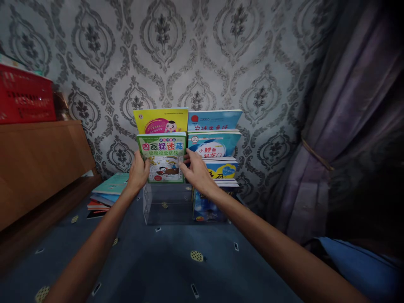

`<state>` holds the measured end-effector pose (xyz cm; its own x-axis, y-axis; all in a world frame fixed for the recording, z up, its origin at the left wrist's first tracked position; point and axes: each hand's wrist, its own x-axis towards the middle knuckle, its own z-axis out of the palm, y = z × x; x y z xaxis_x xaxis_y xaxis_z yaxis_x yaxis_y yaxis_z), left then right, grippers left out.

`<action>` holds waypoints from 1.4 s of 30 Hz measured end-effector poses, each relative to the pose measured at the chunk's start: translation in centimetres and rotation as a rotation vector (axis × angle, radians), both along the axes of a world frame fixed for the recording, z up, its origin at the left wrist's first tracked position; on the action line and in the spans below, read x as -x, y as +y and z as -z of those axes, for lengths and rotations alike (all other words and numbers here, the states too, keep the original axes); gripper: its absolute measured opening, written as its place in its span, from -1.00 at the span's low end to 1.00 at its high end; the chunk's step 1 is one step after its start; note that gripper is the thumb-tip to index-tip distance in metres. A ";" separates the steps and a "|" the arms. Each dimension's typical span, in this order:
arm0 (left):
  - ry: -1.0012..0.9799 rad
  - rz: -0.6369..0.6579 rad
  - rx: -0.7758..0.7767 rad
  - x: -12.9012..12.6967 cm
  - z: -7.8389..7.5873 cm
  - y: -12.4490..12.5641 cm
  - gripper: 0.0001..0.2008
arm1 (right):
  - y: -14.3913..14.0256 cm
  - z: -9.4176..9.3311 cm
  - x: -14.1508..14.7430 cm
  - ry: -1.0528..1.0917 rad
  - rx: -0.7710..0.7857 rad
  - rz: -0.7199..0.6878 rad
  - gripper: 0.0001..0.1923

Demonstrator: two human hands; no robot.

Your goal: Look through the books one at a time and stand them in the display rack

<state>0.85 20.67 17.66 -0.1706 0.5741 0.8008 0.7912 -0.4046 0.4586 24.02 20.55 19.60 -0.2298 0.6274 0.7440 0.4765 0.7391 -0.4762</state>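
Observation:
A green-bordered picture book (166,164) stands upright, facing me, held between both hands. My left hand (139,170) is closed on its left edge. My right hand (196,169) grips the right edge, thumb on the cover. Below and around it is a clear tiered rack (167,212). Behind the held book rises a yellow book (164,120). The rack's right side holds a blue book (217,120), a teal book (221,143), a blue-and-yellow book (225,169) and dark blue books (210,208). My right hand partly covers some of them.
A pile of books (109,189) lies left of the rack on the dark blue patterned cloth (151,269). Farther left, a red basket (27,94) sits on a wooden cabinet (41,164). A tied curtain (312,168) hangs at right, and patterned wallpaper (198,54) backs everything.

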 end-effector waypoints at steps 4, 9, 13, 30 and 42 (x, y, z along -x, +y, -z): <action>-0.010 -0.006 0.003 0.1 -0.1 0.7 -0.66 | -0.5 0.1 -0.1 -0.016 0.051 0.004 -0.39; -0.001 -0.038 -0.037 0.0 -0.1 1.0 -0.67 | -1.2 0.3 -0.1 -0.045 0.038 -0.030 -0.45; -0.024 -0.033 -0.061 -0.1 -0.2 1.2 -0.69 | -1.7 0.5 -0.1 -0.068 0.014 -0.090 -0.48; -0.157 0.026 -0.070 2.6 -1.2 4.2 -0.71 | 1.1 0.6 -1.0 0.136 0.175 -0.187 -0.38; -0.111 0.031 -0.033 3.2 -1.3 4.6 -0.62 | 0.6 0.9 -1.2 0.224 0.315 -0.232 -0.32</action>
